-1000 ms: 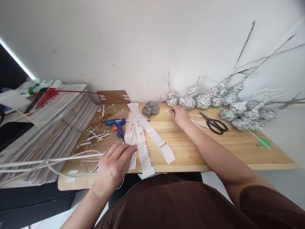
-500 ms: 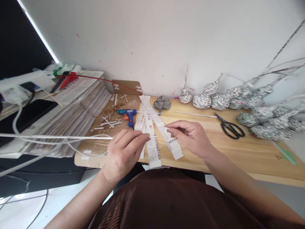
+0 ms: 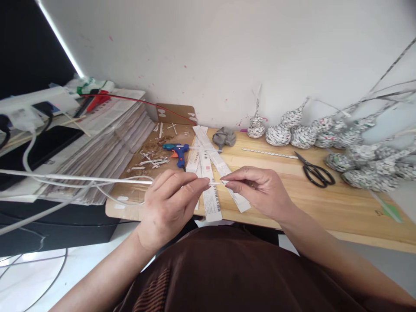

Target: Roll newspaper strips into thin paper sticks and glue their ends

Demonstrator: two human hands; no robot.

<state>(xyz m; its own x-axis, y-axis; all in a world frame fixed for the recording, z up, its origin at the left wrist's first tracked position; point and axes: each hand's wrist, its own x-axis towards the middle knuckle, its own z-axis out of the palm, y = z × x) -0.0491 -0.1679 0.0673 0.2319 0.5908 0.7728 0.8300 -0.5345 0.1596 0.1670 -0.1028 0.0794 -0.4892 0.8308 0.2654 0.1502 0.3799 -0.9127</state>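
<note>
The left hand's [image 3: 170, 201] grip is closed on a thin white rod [image 3: 110, 179] — the rod runs off to the left, its tip poking out over the paper strips [image 3: 212, 206] on the desk [image 3: 328, 212]. The right hand's [image 3: 263, 190] grip is pinched just beside that tip; whether it holds anything, I cannot tell. A glue gun [image 3: 180, 151] lies left of the strips, scissors [image 3: 305, 164] to their right — gourds [image 3: 278, 135] stand behind.

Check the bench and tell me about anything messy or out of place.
The cardboard left of the paper strips looks messy: white scraps lie scattered beside the glue gun, and brown patches mark the cardboard. Pink specks also dot the otherwise pale wall.
</note>
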